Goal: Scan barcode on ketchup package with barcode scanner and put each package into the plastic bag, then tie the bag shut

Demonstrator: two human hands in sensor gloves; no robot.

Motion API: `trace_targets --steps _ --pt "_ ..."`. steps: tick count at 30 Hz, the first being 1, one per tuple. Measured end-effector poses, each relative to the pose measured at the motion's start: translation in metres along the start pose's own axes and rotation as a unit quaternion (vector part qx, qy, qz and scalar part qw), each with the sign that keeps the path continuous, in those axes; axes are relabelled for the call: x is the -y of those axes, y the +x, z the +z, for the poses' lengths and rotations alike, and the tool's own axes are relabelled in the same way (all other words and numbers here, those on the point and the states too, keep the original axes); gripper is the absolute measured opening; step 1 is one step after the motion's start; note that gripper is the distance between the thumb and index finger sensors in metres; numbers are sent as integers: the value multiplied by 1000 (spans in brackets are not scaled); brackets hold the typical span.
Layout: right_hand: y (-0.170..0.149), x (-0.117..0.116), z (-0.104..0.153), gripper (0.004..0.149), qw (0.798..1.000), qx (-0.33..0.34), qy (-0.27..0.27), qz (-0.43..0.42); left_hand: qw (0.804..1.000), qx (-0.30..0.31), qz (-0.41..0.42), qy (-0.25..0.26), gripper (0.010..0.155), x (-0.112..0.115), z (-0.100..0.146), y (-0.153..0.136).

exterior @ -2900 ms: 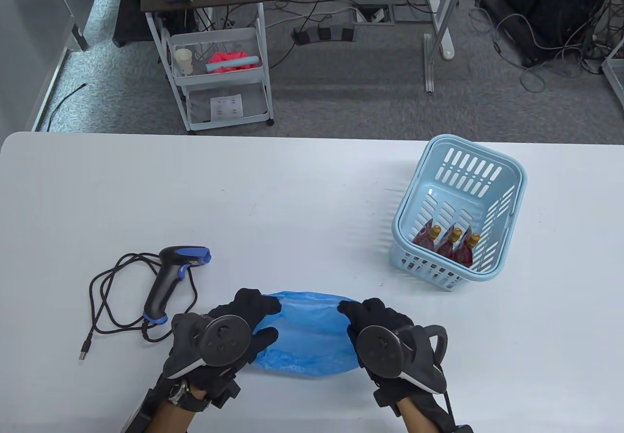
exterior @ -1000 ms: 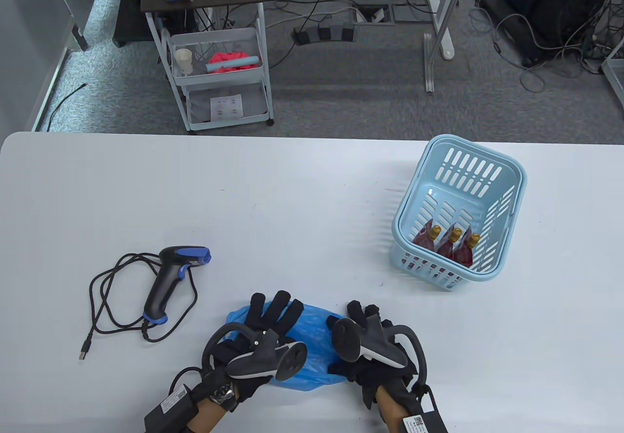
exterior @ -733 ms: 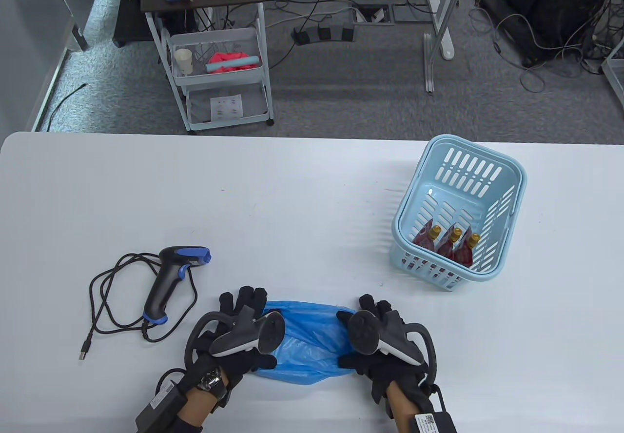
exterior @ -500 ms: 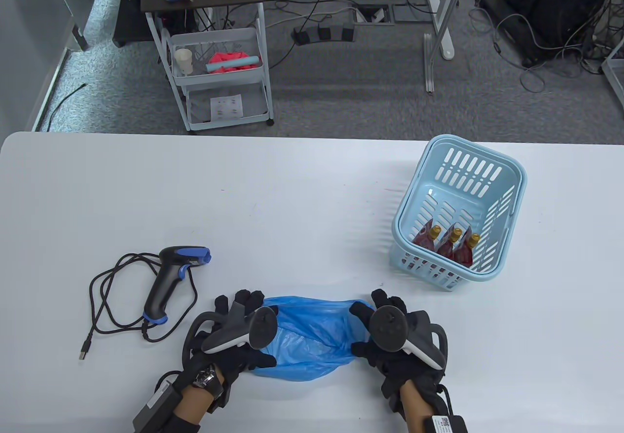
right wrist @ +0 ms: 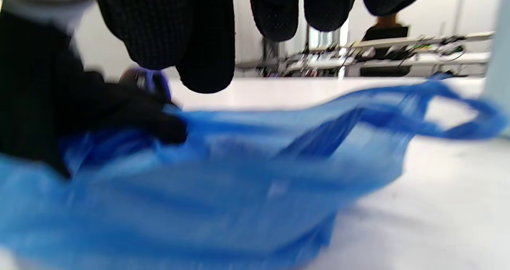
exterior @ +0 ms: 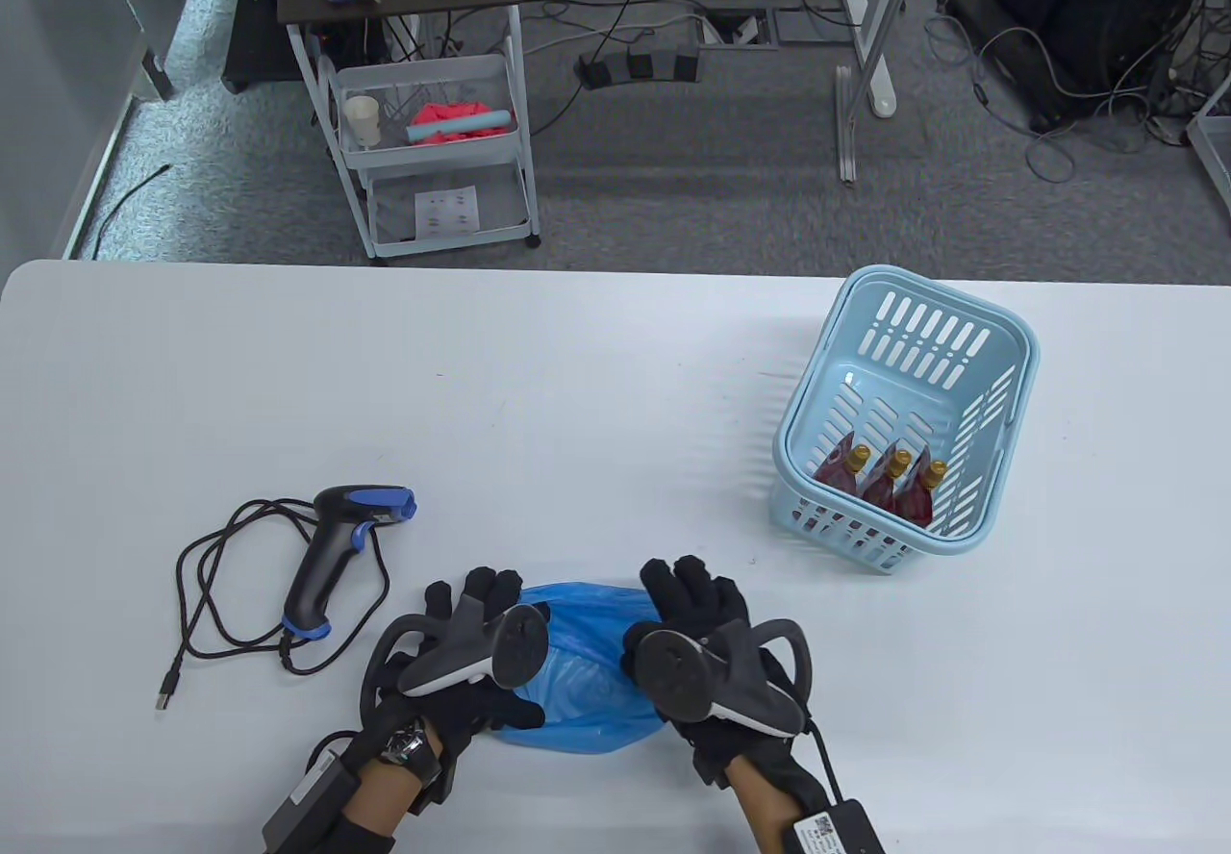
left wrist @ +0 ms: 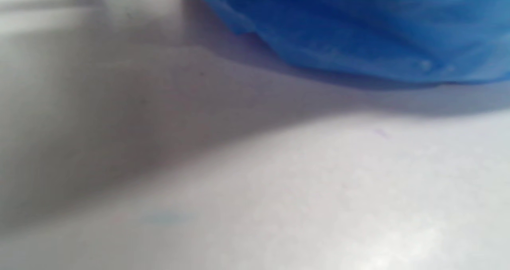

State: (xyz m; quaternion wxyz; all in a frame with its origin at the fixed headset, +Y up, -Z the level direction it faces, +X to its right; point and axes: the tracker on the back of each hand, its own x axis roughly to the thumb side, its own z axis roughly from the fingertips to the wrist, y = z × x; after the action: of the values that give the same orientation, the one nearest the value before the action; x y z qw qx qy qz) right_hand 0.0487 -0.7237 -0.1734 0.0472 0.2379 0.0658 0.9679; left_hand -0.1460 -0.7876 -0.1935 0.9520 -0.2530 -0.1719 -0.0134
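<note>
**Right hand slides in over the blue bag**

Half a second ago the right hand (exterior: 694, 615) was out at the right end of the blue plastic bag (exterior: 587, 647), pulling it wide. Now it has moved left and lies on top of the bag, with its fingers (right wrist: 207, 43) stretched out straight and not pinching anything. The left hand (exterior: 471, 638) has stayed put at the bag's left end. Its thumb and fingers seem to grip the bag's edge there, but the tracker hides part of it.

It looks like the person is still working the bag open. No packing has started yet. All three ketchup packages (exterior: 880, 487) still stand in the light blue basket (exterior: 962, 301) at the right of the table (exterior: 577, 392). The barcode scanner (exterior: 337, 551) lies untouched just left of the hands, with its black cable (exterior: 207, 594) curled beside it.

The bag sits at the near edge of the table, between the two hands. It is thin, shiny and crinkly, and bunched up smaller than before. One loop handle (right wrist: 458, 110) sticks out to the side.
</note>
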Motion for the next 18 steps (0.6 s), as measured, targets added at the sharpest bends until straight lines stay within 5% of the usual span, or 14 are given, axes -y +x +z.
trace_targets --steps 3,5,13,18 --pt "11 -30 -10 41 996 4 85 35 1000 0 1 0 106 0 0 0" --pt "9 -46 -13 60 987 -15 132 88 1000 -1 0 1 106 0 0 0" --pt "-30 -48 -28 99 964 -128 215 87 1000 -2 -6 -5 109 -2 1 0" --pt "-33 -49 -31 105 961 -129 232 74 998 13 32 50 99 -22 14 -4"
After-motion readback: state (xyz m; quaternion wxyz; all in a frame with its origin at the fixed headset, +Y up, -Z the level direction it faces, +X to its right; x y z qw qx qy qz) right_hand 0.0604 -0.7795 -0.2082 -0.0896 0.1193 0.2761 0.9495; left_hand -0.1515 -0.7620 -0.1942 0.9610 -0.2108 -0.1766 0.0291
